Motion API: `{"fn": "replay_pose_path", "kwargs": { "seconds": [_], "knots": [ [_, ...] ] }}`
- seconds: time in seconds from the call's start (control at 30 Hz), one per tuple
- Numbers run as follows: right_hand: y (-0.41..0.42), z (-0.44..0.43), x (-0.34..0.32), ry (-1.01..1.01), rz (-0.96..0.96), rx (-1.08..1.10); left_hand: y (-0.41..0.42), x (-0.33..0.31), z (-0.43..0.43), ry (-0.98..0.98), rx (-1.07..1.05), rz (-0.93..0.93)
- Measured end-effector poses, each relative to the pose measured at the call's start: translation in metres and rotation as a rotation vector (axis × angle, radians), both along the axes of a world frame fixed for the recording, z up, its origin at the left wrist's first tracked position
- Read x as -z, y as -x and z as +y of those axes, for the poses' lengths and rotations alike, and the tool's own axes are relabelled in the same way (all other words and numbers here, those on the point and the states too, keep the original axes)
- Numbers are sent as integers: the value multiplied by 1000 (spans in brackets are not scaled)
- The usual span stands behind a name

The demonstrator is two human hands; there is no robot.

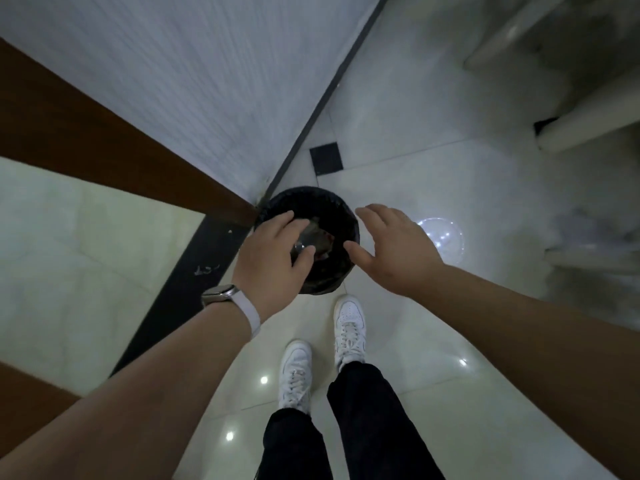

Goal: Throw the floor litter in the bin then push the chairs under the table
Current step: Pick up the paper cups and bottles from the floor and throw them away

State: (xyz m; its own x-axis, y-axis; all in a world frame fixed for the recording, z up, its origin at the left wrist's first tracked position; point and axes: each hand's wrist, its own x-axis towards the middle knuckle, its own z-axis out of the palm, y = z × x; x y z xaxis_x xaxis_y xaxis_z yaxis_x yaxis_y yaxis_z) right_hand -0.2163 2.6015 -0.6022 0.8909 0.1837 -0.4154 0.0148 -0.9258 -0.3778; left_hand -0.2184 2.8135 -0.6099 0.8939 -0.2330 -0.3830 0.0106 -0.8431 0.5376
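Hidden under the left hand (273, 251): the nine-o'clock part of the bin (311, 192). Too blurred to identify: the clear litter (308, 237) held in its fingers (285, 218), likewise the bin's dark contents. Smeared and cut off from one to three o'clock: pale furniture (571, 81). Cropped at six o'clock: both legs (367, 410).

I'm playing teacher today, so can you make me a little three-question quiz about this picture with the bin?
1. True or false: the right hand is gripping a cup.
2. Which wrist wears the watch? A) left B) right
3. Fill in the blank: the left hand holds litter over the black ____.

Key: 1 false, it is open and holds nothing; 2 A; 3 bin.
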Motion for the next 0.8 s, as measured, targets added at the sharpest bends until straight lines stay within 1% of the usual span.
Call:
{"fn": "replay_pose_path", "kwargs": {
  "seconds": [0.07, 0.2, 0.4, 0.53, 0.67, 0.8],
  "knots": [
    [8, 2, -46, 23, -50, -4, 0, -38, -2, -18, 73, -57],
    [37, -2, -141, 95, -131, 26, 9, -121, -5, -19, 196, -228],
    [104, -16, -271, 250, -230, 101, 39, -239, -18, -23, 374, -408],
    [156, -37, -339, 338, -313, 178, 64, -306, -43, 62, 483, -482],
    [213, -57, -394, 407, -377, 275, 90, -359, -79, 140, 629, -605],
    [278, -87, -435, 463, -418, 443, 122, -401, -124, 234, 800, -727]
  ]
}}
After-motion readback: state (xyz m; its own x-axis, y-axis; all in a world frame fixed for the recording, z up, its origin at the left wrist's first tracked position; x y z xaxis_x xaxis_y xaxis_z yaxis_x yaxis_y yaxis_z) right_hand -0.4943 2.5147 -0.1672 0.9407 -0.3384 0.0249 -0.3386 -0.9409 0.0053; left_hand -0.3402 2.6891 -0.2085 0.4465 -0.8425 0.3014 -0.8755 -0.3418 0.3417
